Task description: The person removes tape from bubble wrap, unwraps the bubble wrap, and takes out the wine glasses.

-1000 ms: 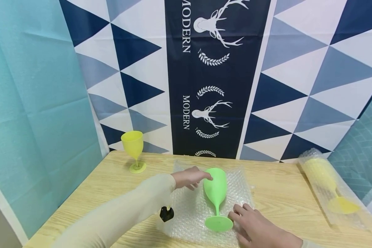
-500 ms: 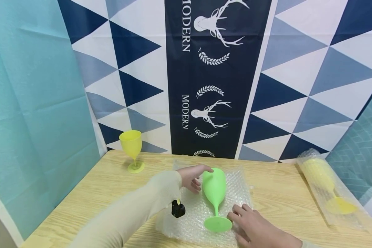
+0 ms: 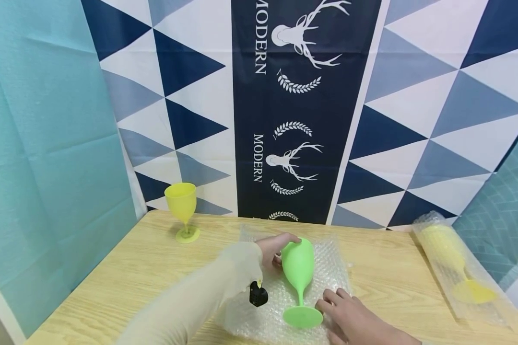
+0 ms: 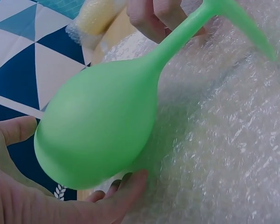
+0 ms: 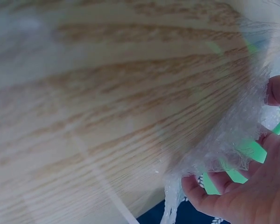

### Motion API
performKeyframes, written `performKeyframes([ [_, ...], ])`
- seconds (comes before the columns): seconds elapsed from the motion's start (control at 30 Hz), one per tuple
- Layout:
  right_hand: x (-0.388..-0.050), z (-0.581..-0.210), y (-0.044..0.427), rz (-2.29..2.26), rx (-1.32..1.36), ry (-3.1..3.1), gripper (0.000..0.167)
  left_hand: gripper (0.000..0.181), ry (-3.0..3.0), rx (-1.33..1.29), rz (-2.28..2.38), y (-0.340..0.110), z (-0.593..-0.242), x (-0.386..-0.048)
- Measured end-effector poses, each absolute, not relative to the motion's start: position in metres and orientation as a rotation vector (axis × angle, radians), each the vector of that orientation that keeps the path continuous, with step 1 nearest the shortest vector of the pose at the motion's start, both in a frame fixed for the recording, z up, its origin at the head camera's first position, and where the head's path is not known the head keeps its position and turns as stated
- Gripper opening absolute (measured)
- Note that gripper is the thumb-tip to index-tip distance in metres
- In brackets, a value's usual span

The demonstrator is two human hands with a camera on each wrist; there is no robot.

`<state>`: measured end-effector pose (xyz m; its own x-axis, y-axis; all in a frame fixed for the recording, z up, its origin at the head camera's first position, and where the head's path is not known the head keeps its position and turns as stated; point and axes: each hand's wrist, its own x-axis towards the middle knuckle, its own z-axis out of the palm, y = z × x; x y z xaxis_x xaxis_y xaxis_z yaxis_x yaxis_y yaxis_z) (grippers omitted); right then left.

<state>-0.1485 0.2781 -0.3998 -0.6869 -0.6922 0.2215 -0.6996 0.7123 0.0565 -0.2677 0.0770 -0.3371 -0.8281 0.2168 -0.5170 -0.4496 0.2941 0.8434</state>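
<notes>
A green plastic goblet point(image 3: 298, 263) lies on its side on a sheet of bubble wrap point(image 3: 259, 311), its foot toward me. My left hand point(image 3: 274, 249) has its thumb on the rim and its fingers against the bowl's left side; the left wrist view shows thumb and fingers around the bowl point(image 4: 98, 121). Beside the goblet's foot, my right hand point(image 3: 349, 314) holds the right edge of the bubble wrap. In the right wrist view, curled fingers and thumb of the right hand point(image 5: 252, 186) are at that wrap edge point(image 5: 224, 144).
A yellow goblet point(image 3: 182, 206) stands upright at the table's back left. Another yellow goblet point(image 3: 444, 244), wrapped in bubble wrap, lies at the far right. Patterned cloth point(image 3: 190, 96) hangs behind the wooden table point(image 3: 129, 268).
My left hand has moved right, closing in on the green goblet's bowl and rim. The right hand stays nearly where it was at the wrap's edge.
</notes>
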Motion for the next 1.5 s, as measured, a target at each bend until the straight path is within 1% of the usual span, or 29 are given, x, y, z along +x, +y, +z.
performKeyframes([
  [0.13,-0.147,-0.404,0.279,0.045,1.107,-2.610,0.038,0.063,2.025,-0.206,1.571,0.080,-0.336,-0.263],
  [0.43,-0.148,-0.405,0.279,0.047,1.107,-2.552,0.037,0.059,2.043,-0.189,1.569,0.093,-0.329,-0.251],
  [0.67,-0.149,-0.405,0.279,0.056,1.109,-2.585,0.040,0.046,2.027,-0.092,1.524,0.101,-0.331,-0.248],
  [0.83,-0.147,-0.403,0.278,0.088,1.078,-2.640,0.038,0.039,2.078,-0.027,1.469,0.106,-0.330,-0.246],
  [1.23,-0.148,-0.399,0.277,0.114,1.106,-2.737,0.036,0.034,2.085,-0.082,1.546,0.108,-0.333,-0.248],
  [1.5,-0.147,-0.402,0.278,0.052,1.132,-2.572,0.036,0.040,2.146,-0.070,1.602,0.103,-0.332,-0.245],
])
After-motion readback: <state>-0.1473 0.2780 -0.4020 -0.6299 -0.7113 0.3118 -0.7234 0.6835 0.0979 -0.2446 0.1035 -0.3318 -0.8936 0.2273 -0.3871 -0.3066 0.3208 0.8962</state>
